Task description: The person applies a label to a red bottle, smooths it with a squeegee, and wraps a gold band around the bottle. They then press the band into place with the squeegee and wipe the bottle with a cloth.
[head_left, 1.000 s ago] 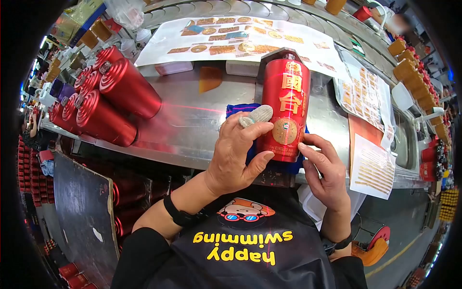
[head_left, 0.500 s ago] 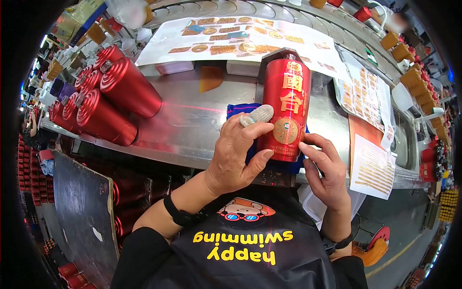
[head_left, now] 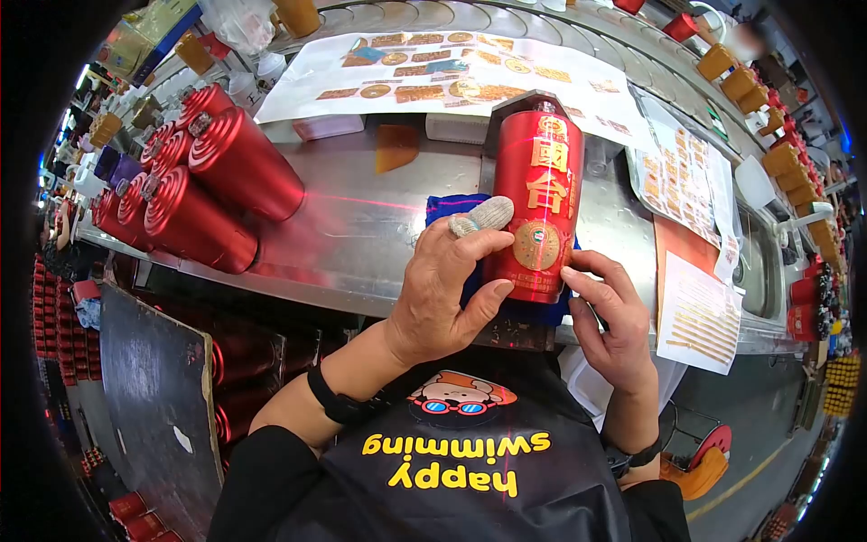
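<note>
A red bottle point(head_left: 542, 149) with gold characters and a round gold medallion lies tilted back on a dark rest, with a blue cloth point(head_left: 442, 206) under it. On its left side, my left hand point(head_left: 447, 289) presses its fingertips near the medallion; one finger wears a pale fabric finger cover point(head_left: 492, 214). My right hand point(head_left: 619, 316) touches the bottle's lower right edge with thumb and fingertips. Between them the two hands hold the bottle at its lower end.
Several plain red bottles point(head_left: 244, 163) stand on the left of the metal table point(head_left: 361, 212). Behind lies a white sheet point(head_left: 307, 81) of gold decals. At right are a decal tray point(head_left: 677, 163), a paper of gold strips point(head_left: 700, 316) and a sink point(head_left: 759, 271).
Both hands and the bottle stay almost still. Brown blocks along the conveyor at the back and right have shifted a little.
</note>
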Tool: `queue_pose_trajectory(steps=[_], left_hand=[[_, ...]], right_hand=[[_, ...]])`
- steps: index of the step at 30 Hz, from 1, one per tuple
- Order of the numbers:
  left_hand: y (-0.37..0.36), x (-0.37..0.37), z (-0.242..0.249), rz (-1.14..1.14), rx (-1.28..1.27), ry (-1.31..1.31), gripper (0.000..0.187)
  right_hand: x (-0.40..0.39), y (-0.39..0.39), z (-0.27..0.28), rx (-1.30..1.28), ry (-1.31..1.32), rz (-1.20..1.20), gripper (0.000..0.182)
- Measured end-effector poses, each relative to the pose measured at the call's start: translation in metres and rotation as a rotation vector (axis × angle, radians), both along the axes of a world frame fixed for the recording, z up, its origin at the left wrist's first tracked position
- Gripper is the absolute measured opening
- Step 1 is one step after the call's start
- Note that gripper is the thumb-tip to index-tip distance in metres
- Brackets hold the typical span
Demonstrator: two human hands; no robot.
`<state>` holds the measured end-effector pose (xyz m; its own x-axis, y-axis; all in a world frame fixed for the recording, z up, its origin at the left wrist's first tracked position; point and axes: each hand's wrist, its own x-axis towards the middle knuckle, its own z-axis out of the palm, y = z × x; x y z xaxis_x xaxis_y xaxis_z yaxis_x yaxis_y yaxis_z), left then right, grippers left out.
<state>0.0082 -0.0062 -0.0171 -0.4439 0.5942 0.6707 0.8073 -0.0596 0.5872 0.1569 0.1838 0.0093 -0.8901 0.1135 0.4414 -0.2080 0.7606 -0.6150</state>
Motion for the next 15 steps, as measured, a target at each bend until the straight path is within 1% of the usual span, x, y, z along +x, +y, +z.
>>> queue_pose_trajectory(steps=[15], left_hand=[[0.0015, 0.0011, 0.0004, -0.002, 0.015, -0.018, 0.040]], right_hand=[[-0.0012, -0.0021, -0.0003, -0.027, 0.016, -0.001, 0.041]])
